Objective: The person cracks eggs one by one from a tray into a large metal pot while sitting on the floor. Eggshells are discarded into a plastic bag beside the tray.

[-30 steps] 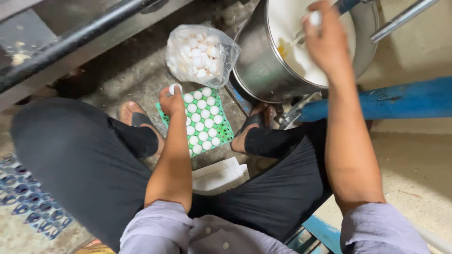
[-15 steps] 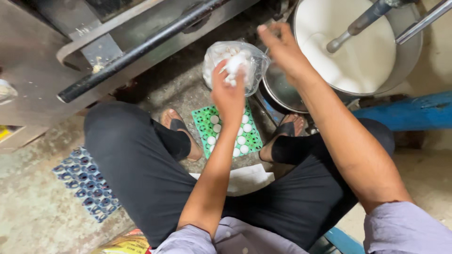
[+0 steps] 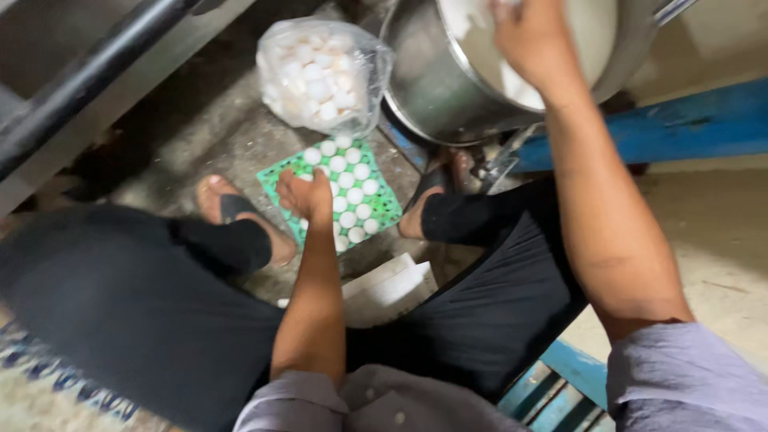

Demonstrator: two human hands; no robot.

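My left hand (image 3: 304, 194) is down on the green egg tray (image 3: 389, 210) on the floor between my feet, its fingers curled around a white egg in the tray's left part. Several white eggs (image 3: 354, 182) fill the other slots. My right hand (image 3: 532, 40) is raised over the rim of a large steel bowl (image 3: 432, 76) that holds white batter (image 3: 596, 32). Its fingertips are cut off by the top edge of the frame. A clear plastic bag (image 3: 320, 70) full of white shells or eggs lies just behind the tray.
A white box (image 3: 392, 288) lies between my legs, and I sit on a blue wooden frame (image 3: 560, 380). A dark metal bar (image 3: 88, 76) and a steel surface run along the upper left. A blue beam (image 3: 688, 120) crosses at the right, over bare concrete floor.
My left hand has come down from the plastic bag to the green tray. My right hand stays over the bowl, and the view has shifted.
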